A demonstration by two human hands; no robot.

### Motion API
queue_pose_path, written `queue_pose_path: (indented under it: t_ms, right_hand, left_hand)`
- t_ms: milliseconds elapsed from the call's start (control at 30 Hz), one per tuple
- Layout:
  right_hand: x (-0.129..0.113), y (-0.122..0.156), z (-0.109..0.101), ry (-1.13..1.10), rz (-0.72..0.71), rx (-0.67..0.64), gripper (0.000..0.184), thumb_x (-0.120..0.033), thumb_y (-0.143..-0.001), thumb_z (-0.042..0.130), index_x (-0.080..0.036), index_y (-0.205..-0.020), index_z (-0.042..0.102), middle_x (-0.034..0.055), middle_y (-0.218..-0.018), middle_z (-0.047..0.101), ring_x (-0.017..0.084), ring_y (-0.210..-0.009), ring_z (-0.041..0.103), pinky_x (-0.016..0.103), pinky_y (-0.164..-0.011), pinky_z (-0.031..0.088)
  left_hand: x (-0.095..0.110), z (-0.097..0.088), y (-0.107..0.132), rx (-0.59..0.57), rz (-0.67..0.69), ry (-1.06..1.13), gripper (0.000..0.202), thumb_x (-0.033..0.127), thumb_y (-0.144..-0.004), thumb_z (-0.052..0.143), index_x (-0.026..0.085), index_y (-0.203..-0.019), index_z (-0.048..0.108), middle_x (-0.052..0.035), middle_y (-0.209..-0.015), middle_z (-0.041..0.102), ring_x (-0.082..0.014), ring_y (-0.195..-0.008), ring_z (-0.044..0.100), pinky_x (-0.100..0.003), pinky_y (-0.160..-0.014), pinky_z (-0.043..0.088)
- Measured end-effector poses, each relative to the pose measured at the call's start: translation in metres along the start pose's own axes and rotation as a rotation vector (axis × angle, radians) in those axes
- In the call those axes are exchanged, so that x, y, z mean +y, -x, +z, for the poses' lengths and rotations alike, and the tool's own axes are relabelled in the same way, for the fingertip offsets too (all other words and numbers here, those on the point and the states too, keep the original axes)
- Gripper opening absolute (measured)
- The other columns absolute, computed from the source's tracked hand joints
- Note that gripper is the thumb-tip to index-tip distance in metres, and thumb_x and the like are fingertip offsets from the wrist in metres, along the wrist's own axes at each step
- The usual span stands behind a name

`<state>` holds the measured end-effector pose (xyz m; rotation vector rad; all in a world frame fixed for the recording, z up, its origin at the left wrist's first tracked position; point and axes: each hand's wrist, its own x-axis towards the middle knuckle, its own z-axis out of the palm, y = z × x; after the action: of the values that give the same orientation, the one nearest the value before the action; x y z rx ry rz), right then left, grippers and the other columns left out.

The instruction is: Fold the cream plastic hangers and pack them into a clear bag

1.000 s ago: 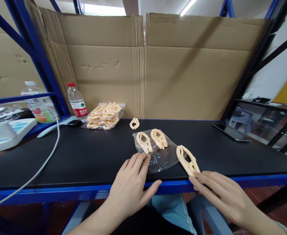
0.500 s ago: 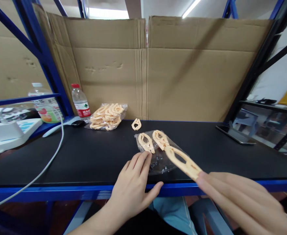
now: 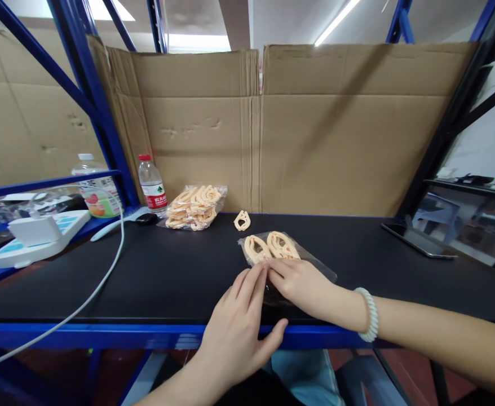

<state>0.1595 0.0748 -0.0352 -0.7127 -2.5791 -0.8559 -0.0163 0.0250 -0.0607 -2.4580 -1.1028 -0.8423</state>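
A clear plastic bag (image 3: 315, 262) lies near the front of the table with beige plastic pieces in it that look like folding hangers. One hanger (image 3: 255, 248) is on the left of the bag, and another hanger (image 3: 282, 243), seemingly doubled, is beside it. My left hand (image 3: 241, 321) rests with fingers stretched out and thumb apart, its fingertips touching the bag at its lower left. My right hand (image 3: 300, 285) is closed over the lower end of the right-side hanger; its thumb and part of its grip are hidden. Both hands' fingertips meet near the bag's middle.
One loose beige piece (image 3: 242, 220) lies behind the bag. A filled bag of beige pieces (image 3: 194, 207) stands by a red-capped bottle (image 3: 152, 186). A power strip (image 3: 40, 239) and white cable (image 3: 104, 276) are left, a phone (image 3: 419, 241) right. Cardboard (image 3: 357, 141) walls the back.
My right hand has moved left to the bag with the hanger it held outstretched, which now lies with the others. My left hand stays at the bag. The view has shifted slightly.
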Motion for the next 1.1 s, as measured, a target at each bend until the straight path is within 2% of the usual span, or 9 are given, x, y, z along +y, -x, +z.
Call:
queue_pose_path:
  t_ms: [133, 233, 333, 433, 567, 667, 767, 933, 1100]
  right_hand:
    - [-0.003, 0.007, -0.011, -0.092, 0.058, -0.060, 0.038, -0.003, -0.082, 0.046, 0.001, -0.118, 0.054, 0.0222, -0.115, 0.061, 0.025, -0.101, 0.061, 0.035, -0.079, 0.054]
    - [0.006, 0.012, -0.030, -0.203, 0.114, 0.037, 0.033, -0.006, -0.079, 0.044, -0.009, -0.107, 0.062, 0.0118, -0.093, 0.069, 0.018, -0.077, 0.064, 0.028, -0.065, 0.051]
    - [0.040, 0.001, -0.036, -0.263, 0.177, 0.274, 0.022, -0.010, -0.079, 0.044, -0.013, -0.081, 0.066, 0.0042, -0.069, 0.066, 0.014, -0.060, 0.060, 0.025, -0.059, 0.045]
    - [0.088, -0.030, -0.013, -0.326, 0.243, 0.249, 0.024, -0.008, -0.079, 0.044, -0.013, -0.084, 0.068, 0.0054, -0.081, 0.070, 0.016, -0.073, 0.064, 0.026, -0.070, 0.047]
    - [0.139, -0.082, 0.054, -0.366, 0.124, -0.089, 0.045, 0.001, -0.075, 0.043, -0.012, -0.112, 0.064, 0.0108, -0.110, 0.067, 0.021, -0.101, 0.061, 0.030, -0.087, 0.045]
    - [0.153, -0.112, 0.104, -0.364, 0.072, -0.304, 0.058, 0.004, -0.075, 0.043, -0.011, -0.130, 0.050, 0.0141, -0.131, 0.053, 0.023, -0.120, 0.049, 0.033, -0.097, 0.041]
    - [0.155, -0.129, 0.135, -0.356, 0.073, -0.350, 0.067, 0.007, -0.073, 0.046, -0.010, -0.137, 0.042, 0.0144, -0.140, 0.044, 0.027, -0.127, 0.042, 0.036, -0.099, 0.040]
    - [0.159, -0.124, 0.150, -0.368, 0.085, -0.344, 0.055, 0.003, -0.079, 0.045, -0.013, -0.132, 0.049, 0.0132, -0.133, 0.052, 0.024, -0.124, 0.045, 0.034, -0.097, 0.040]
    - [0.169, -0.064, 0.131, -0.353, 0.165, -0.323, 0.031, -0.013, -0.090, 0.047, -0.005, -0.118, 0.060, 0.0174, -0.111, 0.062, 0.022, -0.103, 0.058, 0.032, -0.092, 0.043]
  left_hand:
    - [0.000, -0.001, 0.000, -0.006, -0.007, 0.009, 0.066, 0.039, -0.085, 0.052, 0.007, -0.139, 0.033, -0.0200, -0.136, 0.043, -0.0320, -0.122, 0.044, -0.044, -0.096, 0.047]
    - [-0.001, -0.003, 0.001, -0.007, -0.011, 0.009, 0.060, 0.037, -0.084, 0.053, 0.006, -0.134, 0.039, -0.0194, -0.133, 0.046, -0.0313, -0.120, 0.045, -0.043, -0.095, 0.048]
    - [-0.002, -0.004, 0.001, -0.009, -0.028, 0.013, 0.055, 0.037, -0.084, 0.053, 0.007, -0.129, 0.045, -0.0184, -0.129, 0.049, -0.0307, -0.117, 0.047, -0.042, -0.094, 0.049]
    - [-0.001, -0.004, 0.000, -0.013, -0.043, 0.012, 0.053, 0.036, -0.085, 0.053, 0.008, -0.129, 0.046, -0.0179, -0.126, 0.050, -0.0301, -0.116, 0.048, -0.043, -0.093, 0.049]
    - [0.001, -0.004, -0.001, -0.001, -0.021, -0.024, 0.050, 0.037, -0.086, 0.052, 0.014, -0.129, 0.048, -0.0171, -0.132, 0.046, -0.0320, -0.120, 0.044, -0.046, -0.092, 0.048]
    - [0.003, -0.003, -0.001, 0.022, 0.014, -0.055, 0.043, 0.036, -0.086, 0.052, 0.016, -0.124, 0.054, -0.0161, -0.135, 0.045, -0.0330, -0.122, 0.043, -0.047, -0.091, 0.048]
    - [0.003, -0.002, 0.000, 0.057, 0.049, -0.065, 0.041, 0.037, -0.085, 0.052, 0.016, -0.119, 0.058, -0.0154, -0.134, 0.048, -0.0322, -0.121, 0.045, -0.045, -0.090, 0.049]
    - [0.001, 0.000, 0.001, 0.068, 0.069, -0.057, 0.042, 0.041, -0.086, 0.050, 0.016, -0.118, 0.060, -0.0145, -0.133, 0.050, -0.0316, -0.121, 0.046, -0.044, -0.091, 0.048]
    - [0.002, -0.002, 0.001, 0.046, 0.053, -0.043, 0.041, 0.041, -0.087, 0.049, 0.016, -0.117, 0.060, -0.0139, -0.134, 0.050, -0.0321, -0.121, 0.046, -0.045, -0.091, 0.047]
